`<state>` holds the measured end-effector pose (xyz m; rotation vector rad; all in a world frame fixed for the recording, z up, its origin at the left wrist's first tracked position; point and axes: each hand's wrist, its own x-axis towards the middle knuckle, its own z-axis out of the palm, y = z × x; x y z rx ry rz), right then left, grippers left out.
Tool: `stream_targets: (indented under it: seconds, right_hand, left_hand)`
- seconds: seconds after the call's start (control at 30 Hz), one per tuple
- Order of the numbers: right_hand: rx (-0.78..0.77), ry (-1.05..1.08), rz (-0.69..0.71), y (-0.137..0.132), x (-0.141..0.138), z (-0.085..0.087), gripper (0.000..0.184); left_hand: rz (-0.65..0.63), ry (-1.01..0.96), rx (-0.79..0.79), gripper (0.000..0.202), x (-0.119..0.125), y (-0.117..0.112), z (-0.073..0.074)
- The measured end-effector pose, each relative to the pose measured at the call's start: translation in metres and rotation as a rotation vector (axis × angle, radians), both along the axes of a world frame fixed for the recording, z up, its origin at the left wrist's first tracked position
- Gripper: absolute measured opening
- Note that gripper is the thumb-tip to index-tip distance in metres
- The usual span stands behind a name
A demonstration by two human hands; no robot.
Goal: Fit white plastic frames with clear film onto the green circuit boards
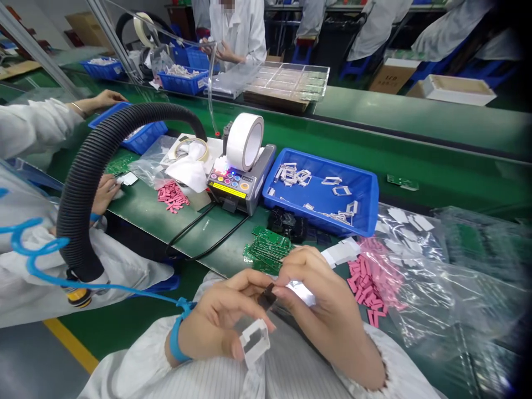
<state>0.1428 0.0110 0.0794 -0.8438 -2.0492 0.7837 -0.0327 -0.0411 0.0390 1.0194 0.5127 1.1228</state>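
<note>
My left hand [218,316], with a blue wrist strap [178,339] on it, pinches a small white plastic frame [258,350] between thumb and finger, tilted above my lap. A small dark flat piece [266,299] is between the fingertips of my two hands. My right hand [322,307] has its thumb and fingers closed on that piece's upper end. A bright white piece [302,291] shows behind my right fingers; whether it is held cannot be told. Just beyond my hands lies a stack of green circuit boards [266,249].
A blue bin [322,191] holds white frames. Left of it stands a tape dispenser [236,183] carrying a white tape roll [246,141]. Pink strips [368,285] and plastic bags [453,299] lie right. A black hose [78,183] arches at left, near a co-worker's hand [106,191].
</note>
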Motion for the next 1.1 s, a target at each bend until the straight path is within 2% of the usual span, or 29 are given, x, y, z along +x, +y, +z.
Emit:
stream_targets:
  seconds: [0.27,0.7,0.8,0.87,0.97,1.03,1.1]
  right_hand:
    - [0.044,-0.037,0.000,0.000,0.001,-0.004,0.011]
    - [0.041,-0.015,-0.094,-0.007,0.001,-0.020,0.008]
    - [0.080,-0.089,-0.095,-0.007,0.003,-0.022,0.010]
    - [0.062,-0.149,-0.084,-0.010,0.005,-0.021,0.012]
    - [-0.051,-0.168,-0.026,-0.017,0.012,-0.021,0.013]
    - [-0.151,-0.171,0.002,-0.021,0.018,-0.030,0.015]
    - [-0.193,-0.279,-0.018,-0.023,0.022,-0.050,0.017]
  left_hand:
    - [0.005,0.086,0.092,0.035,0.002,0.003,0.004]
    - [0.006,0.231,0.059,0.037,-0.002,-0.002,-0.009]
    - [-0.004,0.214,-0.038,0.036,0.001,0.001,-0.009]
    - [-0.031,0.143,-0.176,0.036,0.006,0.004,-0.010]
    - [-0.015,-0.073,-0.431,0.038,0.010,0.008,-0.015]
    - [0.024,-0.232,-0.541,0.036,0.010,0.010,-0.019]
    - [0.055,-0.348,-0.597,0.033,0.007,0.011,-0.020]
